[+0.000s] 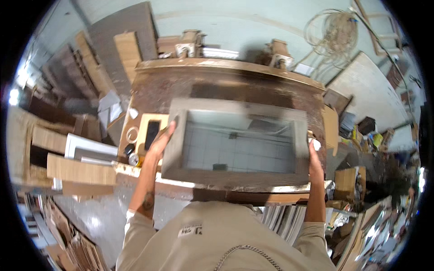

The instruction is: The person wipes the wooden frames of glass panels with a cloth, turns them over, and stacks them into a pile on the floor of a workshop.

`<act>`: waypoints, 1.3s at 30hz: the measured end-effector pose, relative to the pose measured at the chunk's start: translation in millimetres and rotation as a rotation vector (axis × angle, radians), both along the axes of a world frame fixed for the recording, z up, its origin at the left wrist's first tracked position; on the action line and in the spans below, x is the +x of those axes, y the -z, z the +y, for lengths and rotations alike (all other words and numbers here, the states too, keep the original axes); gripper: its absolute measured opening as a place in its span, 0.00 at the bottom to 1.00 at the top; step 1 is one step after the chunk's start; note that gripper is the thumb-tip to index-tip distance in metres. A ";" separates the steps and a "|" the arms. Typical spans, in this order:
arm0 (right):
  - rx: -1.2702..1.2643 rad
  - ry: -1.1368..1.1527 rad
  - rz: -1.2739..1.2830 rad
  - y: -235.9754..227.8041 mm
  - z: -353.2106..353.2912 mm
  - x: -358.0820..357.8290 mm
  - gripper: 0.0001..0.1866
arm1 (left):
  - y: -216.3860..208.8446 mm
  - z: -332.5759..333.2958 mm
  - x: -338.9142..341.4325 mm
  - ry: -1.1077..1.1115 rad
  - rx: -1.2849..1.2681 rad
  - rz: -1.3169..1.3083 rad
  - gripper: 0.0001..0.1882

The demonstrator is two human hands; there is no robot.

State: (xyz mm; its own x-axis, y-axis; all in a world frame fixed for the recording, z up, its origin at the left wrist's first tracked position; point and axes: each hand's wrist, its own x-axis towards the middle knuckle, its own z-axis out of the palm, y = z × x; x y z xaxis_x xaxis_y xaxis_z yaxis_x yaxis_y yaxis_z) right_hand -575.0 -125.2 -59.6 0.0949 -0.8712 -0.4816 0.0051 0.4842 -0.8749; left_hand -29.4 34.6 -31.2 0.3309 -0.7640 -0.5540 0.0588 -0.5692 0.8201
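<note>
Fingers of left hand and right hand clamp a frame holding reflective glass.

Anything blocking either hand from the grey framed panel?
Nothing visible blocks the left hand, at the left edge of the framed panel. The right hand is by the right edge; a small white item is beside it, unclear whether in between.

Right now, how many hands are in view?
2: the left hand at the left edge of the framed panel, the right hand at its right edge. Most fingers are hidden; no other hand shows.
</note>
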 end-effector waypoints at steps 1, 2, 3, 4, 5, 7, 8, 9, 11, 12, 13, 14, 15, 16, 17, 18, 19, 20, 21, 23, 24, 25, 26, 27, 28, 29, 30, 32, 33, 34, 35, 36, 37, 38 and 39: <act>-0.017 -0.046 -0.052 -5.4 -2.5 4.8 0.37 | -0.1 1.2 2.9 -0.033 0.025 0.010 0.54; -0.019 -0.100 -0.096 -11.5 -0.9 13.9 0.40 | -2.9 8.7 3.5 -0.072 0.066 0.026 0.54; 0.017 -0.095 -0.163 -3.0 -4.7 4.6 0.39 | -5.4 8.8 1.9 -0.040 0.047 0.057 0.55; 0.046 -0.090 -0.233 8.8 -10.3 -6.5 0.39 | -3.8 4.5 1.4 -0.010 0.025 0.088 0.55; 0.008 -0.071 -0.231 10.4 -11.9 -1.1 0.38 | 5.7 8.6 6.8 -0.055 0.035 0.003 0.55; -0.059 -0.041 -0.022 -5.6 -6.3 9.4 0.36 | 11.0 15.0 8.3 -0.090 0.062 -0.025 0.55; -0.085 -0.044 0.062 -16.9 -2.7 25.7 0.36 | 4.9 18.5 8.0 -0.096 0.070 -0.014 0.55; -0.088 -0.133 0.212 -22.3 -4.7 24.5 0.37 | 3.3 16.2 3.6 -0.076 0.056 -0.052 0.54; -0.091 -0.324 0.501 -30.6 -4.3 24.4 0.39 | -1.3 12.6 2.0 -0.068 0.152 -0.165 0.51; -0.025 -0.256 0.509 -55.2 4.4 48.1 0.42 | -12.7 6.1 0.8 0.021 0.115 -0.168 0.51; -0.053 -0.294 0.633 -54.8 2.9 45.2 0.41 | -25.4 -3.4 -3.6 0.097 0.026 -0.138 0.51; -0.103 -0.348 0.767 -53.2 -0.5 40.8 0.41 | 17.4 -2.3 19.4 0.061 0.046 -0.432 0.50; -0.123 -0.352 0.893 -50.1 0.4 36.7 0.41 | -43.2 -23.8 -0.4 0.119 0.078 -0.468 0.49; -0.165 -0.356 0.964 -52.9 -0.7 44.0 0.41 | -13.2 -24.3 21.6 0.092 0.031 -0.575 0.43; -0.224 -0.320 1.009 -58.2 2.3 61.9 0.41 | -27.0 -33.6 23.8 0.109 0.074 -0.621 0.43; -0.281 -0.279 1.052 -64.1 5.4 78.4 0.41 | -40.6 -47.0 22.8 0.131 0.118 -0.665 0.43; -0.303 -0.268 1.094 -56.0 1.8 76.9 0.41 | -39.3 -58.6 30.1 0.187 0.135 -0.723 0.43; -0.329 -0.257 1.136 -41.8 -1.1 69.6 0.41 | -34.4 -67.9 40.7 0.241 0.152 -0.780 0.43; -0.354 -0.245 1.177 -31.9 -2.1 65.4 0.41 | -11.9 -73.8 55.4 0.322 0.168 -0.854 0.44; -0.430 -0.228 1.206 -25.2 1.2 64.7 0.41 | -15.2 -75.0 53.1 0.298 -0.069 -1.052 0.43; -0.467 -0.223 1.220 -24.0 1.5 64.7 0.40 | -21.2 -76.0 51.7 0.286 -0.189 -1.146 0.43; -0.512 -0.230 1.200 -22.2 0.0 63.2 0.40 | -28.7 -79.3 53.1 0.327 -0.173 -1.128 0.41; -0.479 -0.203 1.194 -24.8 0.8 67.6 0.40 | -41.2 -92.6 52.9 0.456 0.043 -1.029 0.41; -0.443 -0.178 1.187 -29.2 3.4 74.5 0.40 | -58.7 -111.2 52.3 0.582 0.260 -0.920 0.41; -0.406 -0.152 1.181 -31.7 4.8 78.1 0.40 | -66.9 -125.0 53.9 0.704 0.475 -0.800 0.41; -0.359 -0.142 1.165 -29.2 3.9 74.3 0.42 | -65.4 -128.0 56.8 0.766 0.514 -0.809 0.40; -0.346 -0.152 1.170 -25.7 4.1 68.8 0.43 | -63.4 -126.5 59.2 0.794 0.487 -0.815 0.40; -0.334 -0.154 1.180 -21.9 2.7 62.8 0.45 | -64.3 -126.1 64.5 0.847 0.413 -0.836 0.39; -0.307 -0.153 1.186 -21.9 2.9 63.0 0.45 | -67.3 -128.8 63.1 0.893 0.489 -0.810 0.38; -0.284 -0.146 1.190 -26.2 3.3 67.1 0.46 | -67.0 -129.0 64.5 0.911 0.477 -0.820 0.37; -0.260 -0.138 1.195 -28.1 4.0 69.1 0.47 | -66.5 -127.6 66.5 0.929 0.464 -0.830 0.35; -0.256 -0.143 1.207 -24.8 4.4 65.0 0.46 | -65.2 -126.1 67.5 0.948 0.452 -0.840 0.34; -0.258 -0.144 1.217 -21.5 3.3 59.9 0.46 | -65.5 -125.8 68.1 0.941 0.469 -0.825 0.32; -0.259 -0.146 1.228 -20.0 3.5 56.7 0.46 | -65.4 -125.2 68.7 0.933 0.486 -0.809 0.29; -0.270 -0.153 1.206 -19.2 3.3 55.7 0.46 | -65.1 -123.9 69.3 0.924 0.504 -0.793 0.27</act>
